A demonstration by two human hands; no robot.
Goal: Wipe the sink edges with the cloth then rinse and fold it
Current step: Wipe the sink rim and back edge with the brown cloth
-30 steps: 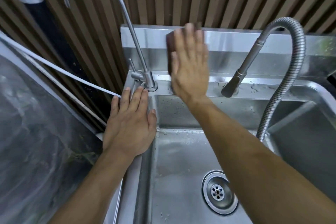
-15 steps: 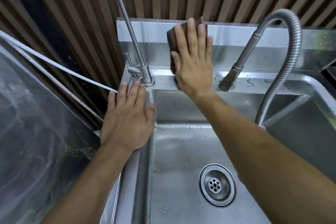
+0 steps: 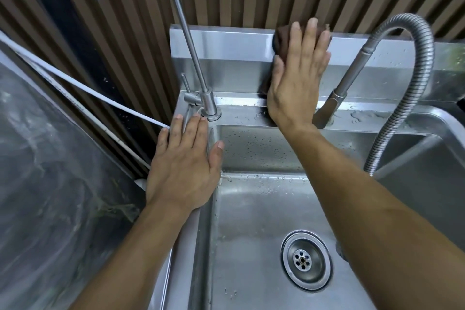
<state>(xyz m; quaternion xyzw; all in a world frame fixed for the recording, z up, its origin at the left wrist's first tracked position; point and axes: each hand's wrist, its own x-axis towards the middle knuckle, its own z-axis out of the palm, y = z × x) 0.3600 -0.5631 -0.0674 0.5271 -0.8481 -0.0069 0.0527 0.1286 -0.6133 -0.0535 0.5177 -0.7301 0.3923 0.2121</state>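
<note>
A steel sink [image 3: 251, 209] fills the lower middle, with a raised back edge [image 3: 221, 43] against the slatted wall. My right hand [image 3: 298, 75] lies flat on a dark brown cloth [image 3: 279, 41], pressing it against that back edge; only the cloth's top and left side show around my fingers. On the sink's left rim, beside the thin tap's base, my left hand [image 3: 185, 158] rests flat with fingers spread and nothing in it.
A thin gooseneck tap [image 3: 206, 98] stands at the back left corner. A flexible hose sprayer [image 3: 352, 80] arcs at the right, its head just right of my right hand. The drain [image 3: 305, 260] sits below. A white cable [image 3: 88, 88] crosses left, over a plastic-covered surface [image 3: 50, 184].
My right hand has slid the cloth to the right along the back edge, closer to the sprayer head. My left hand has stayed on the left rim.
</note>
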